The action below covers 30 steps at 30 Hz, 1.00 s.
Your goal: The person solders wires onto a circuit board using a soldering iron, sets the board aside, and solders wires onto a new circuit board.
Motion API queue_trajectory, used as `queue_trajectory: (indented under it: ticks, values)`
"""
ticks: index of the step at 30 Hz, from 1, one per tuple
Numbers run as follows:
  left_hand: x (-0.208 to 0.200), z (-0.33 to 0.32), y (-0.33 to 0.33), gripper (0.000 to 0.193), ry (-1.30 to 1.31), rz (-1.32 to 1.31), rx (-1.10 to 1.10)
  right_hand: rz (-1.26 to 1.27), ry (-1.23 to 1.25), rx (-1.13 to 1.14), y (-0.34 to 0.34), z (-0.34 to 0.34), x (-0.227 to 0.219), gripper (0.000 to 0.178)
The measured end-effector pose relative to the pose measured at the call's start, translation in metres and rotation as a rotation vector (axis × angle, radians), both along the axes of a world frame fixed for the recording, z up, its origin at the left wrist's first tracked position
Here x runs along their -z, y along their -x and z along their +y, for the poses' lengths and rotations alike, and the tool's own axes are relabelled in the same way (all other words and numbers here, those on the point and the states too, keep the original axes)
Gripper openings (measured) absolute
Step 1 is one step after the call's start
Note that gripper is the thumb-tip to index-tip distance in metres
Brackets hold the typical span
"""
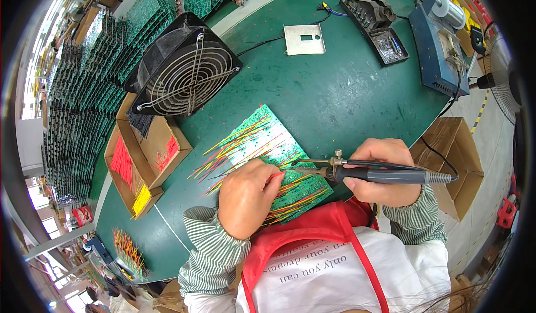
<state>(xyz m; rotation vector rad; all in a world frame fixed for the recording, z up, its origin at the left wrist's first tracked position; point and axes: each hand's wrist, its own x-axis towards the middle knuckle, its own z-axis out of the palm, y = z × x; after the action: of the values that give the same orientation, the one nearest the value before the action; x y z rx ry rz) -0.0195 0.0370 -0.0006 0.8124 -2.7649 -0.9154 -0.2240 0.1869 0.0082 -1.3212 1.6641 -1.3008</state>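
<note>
A green circuit board (262, 124) lies on the table in front of me, with several red, yellow and dark wires (226, 145) sticking out over its left side. My right hand (385, 173) is wrapped round a grey and black soldering iron (391, 176) with a thin feed tube along its top. The iron's tip points left and meets the board's middle. My left hand (245, 198) rests over the board's left edge, thumb and forefinger pinched close to the tip. A bit of red wire shows at those fingertips; the rest of it is hidden by the hand.
A black fan (190, 70) stands at the left, beside a cardboard box (158, 184) of sorted wires. Stacked circuit boards (84, 106) rise behind them. A white plate (304, 39), a black iron stand (379, 28) and a blue solder feeder (435, 45) sit at the back.
</note>
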Motion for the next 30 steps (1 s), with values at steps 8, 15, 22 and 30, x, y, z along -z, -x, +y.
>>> queue_trajectory:
  ticks: [8,15,22,30]
  values:
    - [-0.02,-0.004,0.001,0.007,0.168,0.057,-0.059,0.003,0.007,0.035,0.005,0.007,-0.005,0.016]
    - [-0.004,0.003,0.017,0.008,0.043,0.053,0.054,0.006,-0.013,0.087,0.008,0.013,-0.006,0.018]
    - [0.003,0.003,0.02,0.008,0.011,0.043,0.036,0.005,-0.036,0.071,0.009,0.014,-0.001,0.018]
    - [0.004,0.004,0.022,0.008,0.034,0.041,0.026,0.033,-0.01,0.079,0.014,0.012,-0.001,0.017]
